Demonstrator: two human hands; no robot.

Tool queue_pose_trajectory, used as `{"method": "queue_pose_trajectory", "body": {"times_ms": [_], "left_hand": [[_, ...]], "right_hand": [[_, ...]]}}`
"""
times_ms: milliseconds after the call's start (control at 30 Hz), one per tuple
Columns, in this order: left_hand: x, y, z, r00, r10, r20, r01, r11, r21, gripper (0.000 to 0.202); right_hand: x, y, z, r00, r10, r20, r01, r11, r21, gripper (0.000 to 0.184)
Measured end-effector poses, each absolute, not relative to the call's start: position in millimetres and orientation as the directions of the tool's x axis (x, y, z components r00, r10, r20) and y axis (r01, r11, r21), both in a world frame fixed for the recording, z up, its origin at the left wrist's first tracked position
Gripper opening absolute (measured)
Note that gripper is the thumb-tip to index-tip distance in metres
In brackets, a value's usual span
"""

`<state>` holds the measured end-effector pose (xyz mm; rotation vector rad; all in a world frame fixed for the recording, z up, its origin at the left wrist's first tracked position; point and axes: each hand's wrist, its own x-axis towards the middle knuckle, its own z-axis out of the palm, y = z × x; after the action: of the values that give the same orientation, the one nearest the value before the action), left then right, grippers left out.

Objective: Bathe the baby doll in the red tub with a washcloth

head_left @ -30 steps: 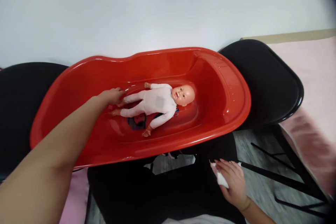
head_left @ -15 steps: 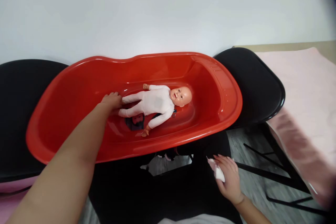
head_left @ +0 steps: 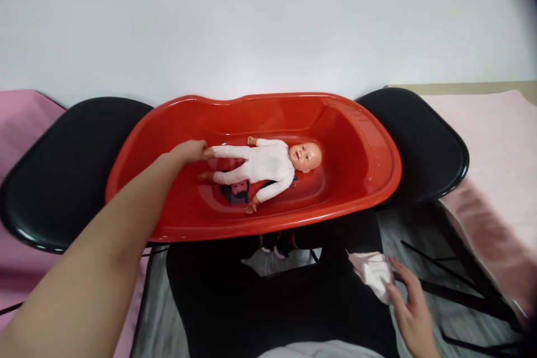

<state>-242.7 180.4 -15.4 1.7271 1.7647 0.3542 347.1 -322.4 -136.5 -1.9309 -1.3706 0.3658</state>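
A baby doll [head_left: 271,161] with a white cloth body and bare plastic head lies face up in a red baby bathtub [head_left: 176,235], its head to the right. My left hand [head_left: 195,151] reaches over the tub's near rim and is closed on the doll's upper foot; the other foot lies loose. In front of the tub, at the lower right, my right hand [head_left: 413,305] pinches a small white and pink cloth [head_left: 374,274] between thumb and fingers. The cloth hangs partly unfolded toward the left.
The tub rests between black chair seats at left [head_left: 71,162] and right [head_left: 419,145], against a white wall [head_left: 268,22]. A pink-covered table [head_left: 495,140] stands at right; pink fabric [head_left: 25,123] shows at left. Another black chair [head_left: 277,307] stands in front.
My left hand now grips the upper foot. My right hand has moved right and down, and the bunched cloth has opened out. The view has shifted left.
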Motion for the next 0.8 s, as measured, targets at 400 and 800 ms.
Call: {"method": "queue_pose_trajectory", "body": {"times_ms": [400, 800], "left_hand": [[-247.5, 138.8, -0.8, -0.010, 0.997, -0.080, 0.583, 0.071, 0.809, 0.043], [-237.7, 124.7, 6.3, -0.047, 0.997, -0.066, 0.409, 0.080, 0.909, 0.032]], "right_hand": [[349.8, -265.6, -58.7, 0.238, 0.968, -0.080, 0.709, -0.229, -0.667, 0.052], [197.0, -47.2, 155.6, 0.124, 0.990, 0.073, -0.172, 0.094, -0.981, 0.037]]}}
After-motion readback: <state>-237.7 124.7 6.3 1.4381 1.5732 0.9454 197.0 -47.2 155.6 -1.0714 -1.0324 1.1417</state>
